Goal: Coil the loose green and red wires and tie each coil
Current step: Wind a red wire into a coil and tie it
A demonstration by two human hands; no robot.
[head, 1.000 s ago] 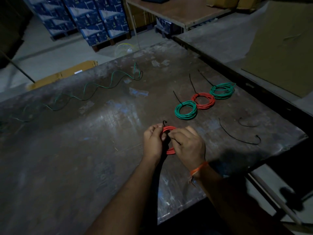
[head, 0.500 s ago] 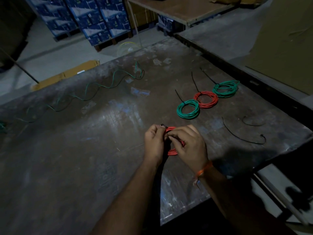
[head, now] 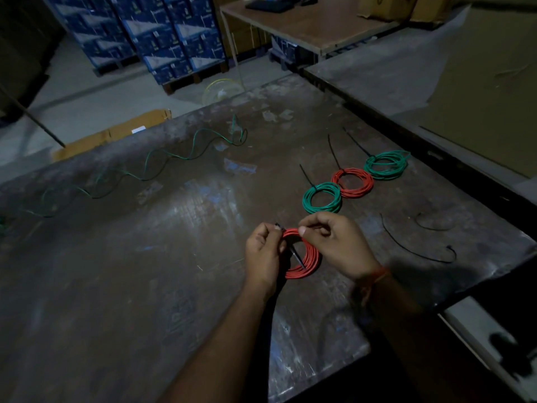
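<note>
Both hands met over the table: left hand pinched the red coil and black tie, right hand pinched the coil's top. Beyond lay three tied coils, loose green wire. Box print was unreadable.

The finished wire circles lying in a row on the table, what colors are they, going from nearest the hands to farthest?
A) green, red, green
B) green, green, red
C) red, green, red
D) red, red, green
A: nearest the hands lies a green coil, then a red coil, then another green coil, each with a black tie sticking out, all on the table.
</note>
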